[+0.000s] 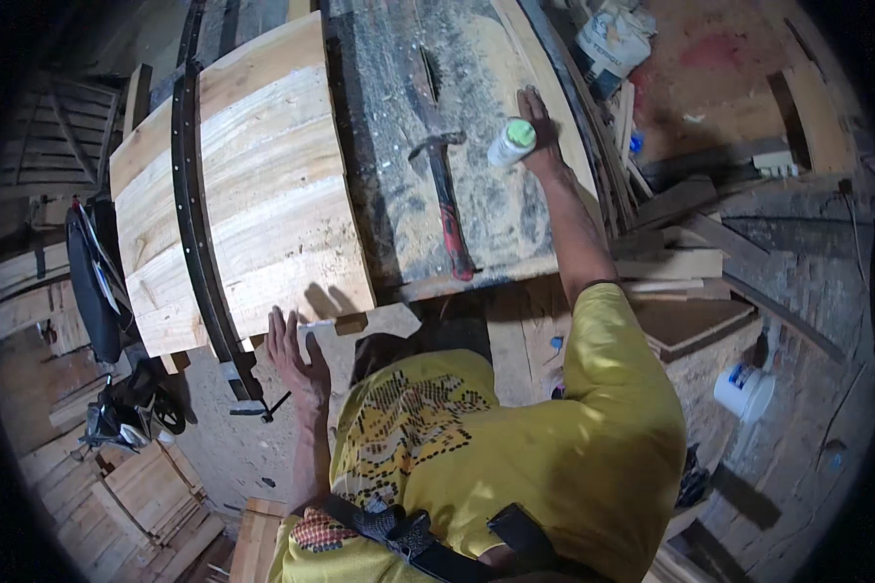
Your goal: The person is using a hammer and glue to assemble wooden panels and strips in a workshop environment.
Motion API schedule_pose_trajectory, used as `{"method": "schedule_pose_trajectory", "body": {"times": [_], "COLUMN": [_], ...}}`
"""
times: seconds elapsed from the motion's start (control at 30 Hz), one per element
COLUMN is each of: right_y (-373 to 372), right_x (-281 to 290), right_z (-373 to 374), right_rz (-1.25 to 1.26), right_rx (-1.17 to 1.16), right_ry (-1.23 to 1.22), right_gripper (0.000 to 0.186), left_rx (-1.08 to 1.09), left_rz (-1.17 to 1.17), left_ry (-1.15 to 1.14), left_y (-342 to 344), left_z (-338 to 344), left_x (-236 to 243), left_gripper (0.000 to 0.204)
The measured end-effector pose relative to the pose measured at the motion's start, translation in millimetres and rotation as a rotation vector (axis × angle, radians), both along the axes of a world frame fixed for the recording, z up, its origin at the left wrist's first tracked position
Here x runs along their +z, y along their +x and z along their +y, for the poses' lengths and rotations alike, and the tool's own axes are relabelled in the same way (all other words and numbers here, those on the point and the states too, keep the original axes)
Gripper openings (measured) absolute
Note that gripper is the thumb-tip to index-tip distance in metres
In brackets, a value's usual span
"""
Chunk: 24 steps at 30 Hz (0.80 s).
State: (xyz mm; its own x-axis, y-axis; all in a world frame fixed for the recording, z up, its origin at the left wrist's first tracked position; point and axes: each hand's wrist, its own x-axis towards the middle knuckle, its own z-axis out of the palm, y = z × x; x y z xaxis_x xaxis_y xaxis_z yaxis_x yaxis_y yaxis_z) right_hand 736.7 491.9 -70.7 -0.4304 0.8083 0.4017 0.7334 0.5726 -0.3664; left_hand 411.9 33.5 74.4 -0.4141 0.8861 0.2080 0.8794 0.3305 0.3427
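Left hand (307,377): fingers spread, by the wood panel (277,185)
Right hand (544,139): fingers straight, beside the bottle (510,144)
Hammer (444,194): lies on bench (379,68)

A crumpled white sack (616,39) is bearing large dark lettering, partly hidden by creases; a round white plastic bucket (756,396) is carrying a blue label (739,377), too small to read.
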Motion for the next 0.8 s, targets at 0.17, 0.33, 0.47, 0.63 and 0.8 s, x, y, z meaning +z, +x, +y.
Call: {"method": "schedule_pose_trajectory", "body": {"times": [0.17,0.33,0.47,0.63,0.8], "right_y": [-53.8,-52.1,-63.2,-47.3,-55.3], "right_x": [6.4,-19.7,14.6,34.0,136.9], "right_z": [73.1,174.3,162.0,153.8,171.9], "right_rz": [-0.009,-0.265,-0.195,-0.337,-0.288], "right_rx": [0.081,0.061,0.211,0.134,0.104], "right_ry": [0.098,0.343,0.407,0.05,-0.175], "right_gripper": [0.07,0.063,0.025,0.047,0.057], "left_rx": [0.117,0.16,0.191,0.223,0.013], "left_rz": [0.017,-0.01,0.016,-0.018,0.075], "left_ry": [-0.008,-0.116,-0.104,-0.148,-0.217], "left_y": [24.3,29.1,35.0,3.5,-24.6], "left_z": [-21.2,-12.3,-3.8,32.7,84.1], "left_x": [-0.7,-4.9,-6.7,-34.1,-55.3], "left_gripper": [0.04,0.042,0.051,0.062,0.076]}}
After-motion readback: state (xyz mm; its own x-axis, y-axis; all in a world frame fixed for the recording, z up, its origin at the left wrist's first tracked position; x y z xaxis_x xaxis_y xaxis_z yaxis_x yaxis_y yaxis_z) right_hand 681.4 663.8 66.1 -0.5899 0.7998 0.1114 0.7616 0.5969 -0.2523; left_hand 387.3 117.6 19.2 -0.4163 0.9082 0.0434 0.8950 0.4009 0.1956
